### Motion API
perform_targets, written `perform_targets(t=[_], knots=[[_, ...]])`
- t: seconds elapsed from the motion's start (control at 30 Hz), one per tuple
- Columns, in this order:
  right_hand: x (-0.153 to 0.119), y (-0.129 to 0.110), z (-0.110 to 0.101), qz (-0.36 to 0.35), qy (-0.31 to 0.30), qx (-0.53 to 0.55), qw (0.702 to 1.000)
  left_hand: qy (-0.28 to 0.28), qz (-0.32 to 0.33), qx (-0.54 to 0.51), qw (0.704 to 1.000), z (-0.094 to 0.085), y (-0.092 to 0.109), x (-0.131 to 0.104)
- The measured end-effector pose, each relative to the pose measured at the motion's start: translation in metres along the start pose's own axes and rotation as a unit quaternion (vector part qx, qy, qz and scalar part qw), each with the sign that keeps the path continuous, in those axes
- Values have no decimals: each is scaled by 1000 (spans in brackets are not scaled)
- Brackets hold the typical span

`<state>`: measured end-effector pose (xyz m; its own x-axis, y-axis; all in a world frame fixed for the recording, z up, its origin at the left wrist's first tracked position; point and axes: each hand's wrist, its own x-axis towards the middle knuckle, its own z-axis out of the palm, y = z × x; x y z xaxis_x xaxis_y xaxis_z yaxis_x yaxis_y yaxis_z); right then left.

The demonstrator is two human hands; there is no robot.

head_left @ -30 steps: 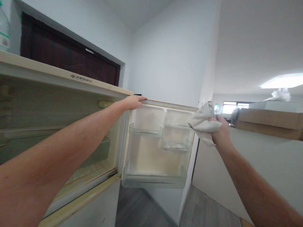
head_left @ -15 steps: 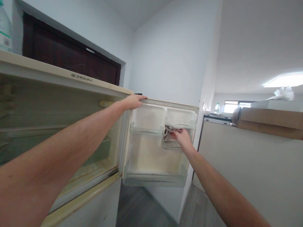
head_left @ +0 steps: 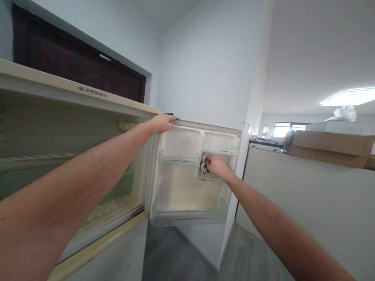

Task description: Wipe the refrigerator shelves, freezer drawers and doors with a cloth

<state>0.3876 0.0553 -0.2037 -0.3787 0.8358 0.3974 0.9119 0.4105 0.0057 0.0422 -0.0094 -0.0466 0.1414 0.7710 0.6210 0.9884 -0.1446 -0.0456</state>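
A refrigerator door [head_left: 187, 193] stands swung open, its shelved inner side facing me. My left hand [head_left: 161, 123] grips its top edge near the hinge, fingers over the rim and thumb lower down. Farther right, my right hand [head_left: 217, 166] is closed on a crumpled whitish cloth [head_left: 204, 168] with darker parts. Hand and cloth are at the small clear door bin [head_left: 209, 177] below the upper right shelf [head_left: 221, 149]. The fingertips are partly hidden by the cloth. Lower down, a long clear bin [head_left: 190, 216] spans the door.
The open refrigerator compartment [head_left: 67, 125] is on the left, with a greenish clear drawer [head_left: 121, 183] inside. A white wall [head_left: 205, 70] rises behind the door. To the right, a cardboard box [head_left: 331, 144] sits on a pale partition [head_left: 304, 199]. Grey flooring [head_left: 172, 253] shows below.
My right hand has moved left with the cloth, to the left part of the small door bin. My left hand stays on the door's top edge. The view has shifted slightly.
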Motion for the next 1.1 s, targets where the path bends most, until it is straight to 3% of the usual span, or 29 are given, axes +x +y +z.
perform_targets(t=[0.13, 0.37, 0.57, 0.63, 0.73, 0.83, 0.9, 1.0, 1.1], knots=[[-9, 14, -10, 50, 49, -87, 994, -3, -8, 2, 1000, -1, 1, -1], [-23, 46, -21, 20, 73, -147, 986, -6, -12, -3, 1000, -4, 5, -4], [-28, 51, -31, -23, 62, -40, 997, -1, -9, -10, 1000, -3, 2, -3], [-33, 42, -28, -31, 59, 21, 998, -3, -6, -10, 1000, -3, 2, -3], [-43, 26, -19, -103, 19, 125, 987, -5, -6, -8, 1000, -4, 3, -4], [-53, 26, -10, -137, -7, 173, 975, -4, -7, -11, 1000, -5, 4, -5], [-60, 37, -9, -95, 30, 164, 981, -5, -3, -17, 1000, -5, 4, -5], [-78, 60, -12, -3, 162, 157, 974, -1, 6, -26, 1000, -2, 0, -3], [-112, 74, -14, 98, 353, 183, 912, 7, 8, -29, 1000, 2, -5, -1]])
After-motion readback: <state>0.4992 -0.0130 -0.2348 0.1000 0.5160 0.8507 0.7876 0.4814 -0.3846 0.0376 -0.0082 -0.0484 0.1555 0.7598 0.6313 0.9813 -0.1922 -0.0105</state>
